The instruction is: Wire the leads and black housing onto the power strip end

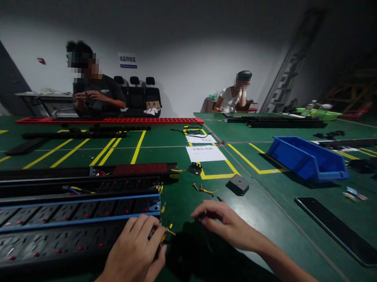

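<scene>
My left hand (138,248) is closed over the end of the nearest black power strip (53,243), which has rows of slots and red dots. By its fingertips a yellow wire end with a brass-coloured screw (170,230) sticks out of the strip. To the right, above the green table, my right hand (224,223) is curled in a pinch around a slim dark tool (209,243); its exact kind is unclear in the shadow. Beyond the hands lie a loose yellow-green wire (208,191), a small screw (195,186) and a black end cap (238,184).
More strips with blue edges (77,215) lie left. A blue bin (307,160) and a black phone-like slab (338,231) are at right. Paper labels (206,153) and a long red rail (113,119) lie farther back. Two people (99,90) sit across the table.
</scene>
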The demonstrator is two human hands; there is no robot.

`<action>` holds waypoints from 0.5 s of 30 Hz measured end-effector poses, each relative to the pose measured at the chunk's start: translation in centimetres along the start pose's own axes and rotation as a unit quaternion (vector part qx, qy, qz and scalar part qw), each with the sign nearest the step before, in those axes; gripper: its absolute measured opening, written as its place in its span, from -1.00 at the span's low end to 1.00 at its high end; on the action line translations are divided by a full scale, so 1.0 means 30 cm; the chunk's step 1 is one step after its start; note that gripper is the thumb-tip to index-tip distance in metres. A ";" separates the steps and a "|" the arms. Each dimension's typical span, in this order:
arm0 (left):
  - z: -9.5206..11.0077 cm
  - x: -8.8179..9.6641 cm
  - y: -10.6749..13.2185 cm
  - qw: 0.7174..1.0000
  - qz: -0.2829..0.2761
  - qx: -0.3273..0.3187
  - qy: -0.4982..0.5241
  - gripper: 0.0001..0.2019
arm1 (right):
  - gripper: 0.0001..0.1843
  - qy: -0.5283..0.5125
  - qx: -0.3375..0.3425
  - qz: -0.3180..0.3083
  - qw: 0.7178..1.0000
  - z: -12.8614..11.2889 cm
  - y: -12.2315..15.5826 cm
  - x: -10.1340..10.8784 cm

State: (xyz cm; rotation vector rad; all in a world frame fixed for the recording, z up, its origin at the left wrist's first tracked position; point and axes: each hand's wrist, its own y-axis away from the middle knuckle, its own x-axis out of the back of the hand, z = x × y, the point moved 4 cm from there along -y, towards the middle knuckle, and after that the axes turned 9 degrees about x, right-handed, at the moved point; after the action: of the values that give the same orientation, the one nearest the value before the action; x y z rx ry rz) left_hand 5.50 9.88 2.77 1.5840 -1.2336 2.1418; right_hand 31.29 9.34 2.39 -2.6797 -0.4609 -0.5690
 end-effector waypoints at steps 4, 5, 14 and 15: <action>0.003 -0.004 0.004 1.000 -0.012 0.006 -0.003 -0.78 | -0.69 0.013 0.004 -0.062 0.998 -0.015 0.003 -0.098; 0.004 -0.006 0.005 1.000 -0.014 0.008 -0.004 -0.79 | -0.68 0.019 0.000 -0.061 0.998 -0.011 0.003 -0.110; 0.005 -0.022 0.012 1.000 -0.008 0.004 0.004 -0.80 | -0.52 0.141 -0.032 -0.055 0.988 0.036 0.012 -0.116; 0.004 -0.022 0.012 1.000 -0.006 0.003 0.008 -0.80 | -0.52 0.154 -0.026 -0.053 0.986 0.039 0.013 -0.115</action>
State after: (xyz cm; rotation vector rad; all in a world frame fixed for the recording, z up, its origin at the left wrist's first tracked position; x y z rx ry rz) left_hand 5.64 9.76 2.03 1.5700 -1.2123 2.1485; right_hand 28.83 8.67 -0.23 -2.5612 -0.5063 -1.0200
